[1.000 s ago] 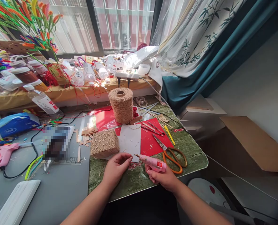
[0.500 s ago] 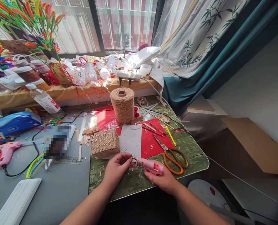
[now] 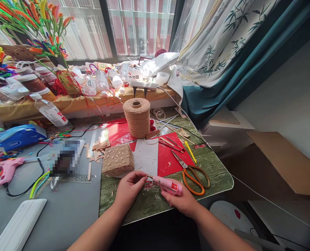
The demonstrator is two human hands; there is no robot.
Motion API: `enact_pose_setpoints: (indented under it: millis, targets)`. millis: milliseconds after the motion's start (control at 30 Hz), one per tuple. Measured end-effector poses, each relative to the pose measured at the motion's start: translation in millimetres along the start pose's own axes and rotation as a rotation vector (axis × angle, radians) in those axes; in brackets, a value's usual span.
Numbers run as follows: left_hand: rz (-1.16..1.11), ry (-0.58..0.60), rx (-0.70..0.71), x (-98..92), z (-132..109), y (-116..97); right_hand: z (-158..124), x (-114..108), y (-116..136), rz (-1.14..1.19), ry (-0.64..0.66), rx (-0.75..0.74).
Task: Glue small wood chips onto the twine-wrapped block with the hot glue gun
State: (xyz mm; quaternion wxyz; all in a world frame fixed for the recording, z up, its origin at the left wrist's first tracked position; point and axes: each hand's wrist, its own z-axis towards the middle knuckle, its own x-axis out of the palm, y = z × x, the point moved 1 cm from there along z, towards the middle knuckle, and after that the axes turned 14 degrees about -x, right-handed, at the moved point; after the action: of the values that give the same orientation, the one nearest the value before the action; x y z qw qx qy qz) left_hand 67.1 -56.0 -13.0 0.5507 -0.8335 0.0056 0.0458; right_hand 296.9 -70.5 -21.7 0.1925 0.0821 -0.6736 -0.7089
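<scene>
My right hand (image 3: 179,199) is wrapped round a pink glue gun (image 3: 167,184), its nozzle pointing left. The fingertips of my left hand (image 3: 131,186) are pinched together at the nozzle, on something too small to make out. Behind my left hand stands a twine-covered box (image 3: 117,159) with small pale pieces on its top. A white sheet (image 3: 146,157) lies beside it on red paper (image 3: 170,158). Scissors with orange handles (image 3: 194,179) rest to the right of the glue gun, near a yellow cutter (image 3: 190,151).
A large twine spool (image 3: 136,118) stands at the back of the green table mat (image 3: 214,170). Wooden sticks (image 3: 99,146), a second pink glue gun (image 3: 8,170) and a white keyboard (image 3: 20,223) lie leftward. Bottles and a power strip (image 3: 143,85) line the sill.
</scene>
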Motion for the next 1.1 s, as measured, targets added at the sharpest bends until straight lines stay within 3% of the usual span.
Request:
enact_pose_setpoints:
  millis: [1100]
  targets:
    - [-0.019, 0.035, -0.005, -0.3, 0.2, 1.6, 0.6, 2.8, -0.1, 0.011, -0.024, 0.034]
